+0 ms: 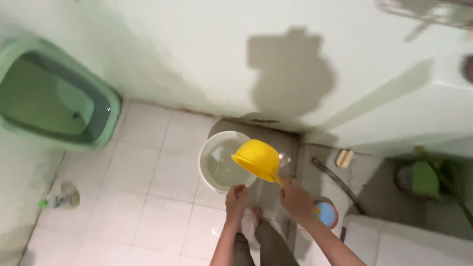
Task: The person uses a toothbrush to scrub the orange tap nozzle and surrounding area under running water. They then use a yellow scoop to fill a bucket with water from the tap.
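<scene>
Right hand [295,199] closed around the handle of a yellow dipper [257,159]; the bowl of the dipper is tilted, held above the rim of a white bucket [209,148]. Left hand [236,196] curled into a loose fist just beside the bucket's near edge, holding nothing that shows. A bare foot [257,215] stands on the white tiled floor [148,197] between the hands.

Progress, judged: bucket holds water, level partly up; dipper bowl shows no water, contents cannot be confirmed.

Around: blue-lidded round container [326,213] right of the right hand; dark hose [335,180] beyond it. Plastic bottle [61,198] lying at far left. Green basin [54,96] against the wall, well apart. Nothing blocks the bucket.
</scene>
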